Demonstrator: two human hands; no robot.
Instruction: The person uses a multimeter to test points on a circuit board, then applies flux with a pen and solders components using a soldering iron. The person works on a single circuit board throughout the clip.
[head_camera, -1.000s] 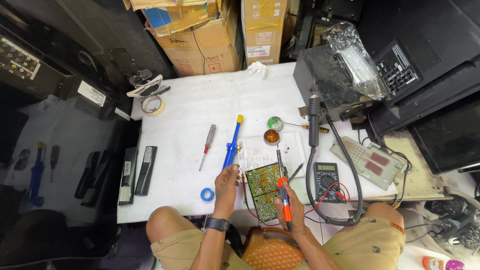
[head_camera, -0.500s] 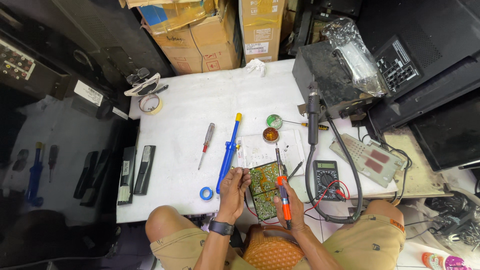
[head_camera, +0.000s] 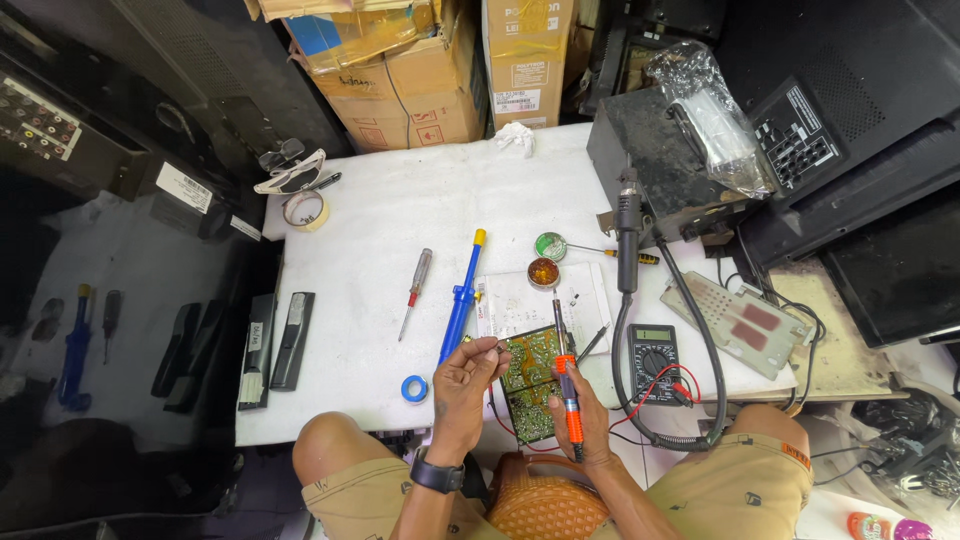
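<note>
My right hand (head_camera: 583, 418) grips an orange-handled soldering iron (head_camera: 567, 385), its tip pointing away from me over a green circuit board (head_camera: 530, 375) that lies at the near edge of the white table (head_camera: 380, 220). Raised just left of the board, my left hand (head_camera: 467, 378) pinches a small thin part between its fingertips. A black watch sits on that wrist. The lower part of the board is hidden by my hands.
Left of the board lie a blue desoldering pump (head_camera: 462, 295), a red screwdriver (head_camera: 414, 290) and a blue tape roll (head_camera: 414, 388). A multimeter (head_camera: 656, 355) with red leads, a hot-air wand (head_camera: 627, 235) and a black station (head_camera: 660, 160) sit right. Two round tins (head_camera: 545, 260) lie beyond; boxes behind.
My left hand has lifted off the table edge and now holds a small part up beside the board. The soldering iron has barely moved.
</note>
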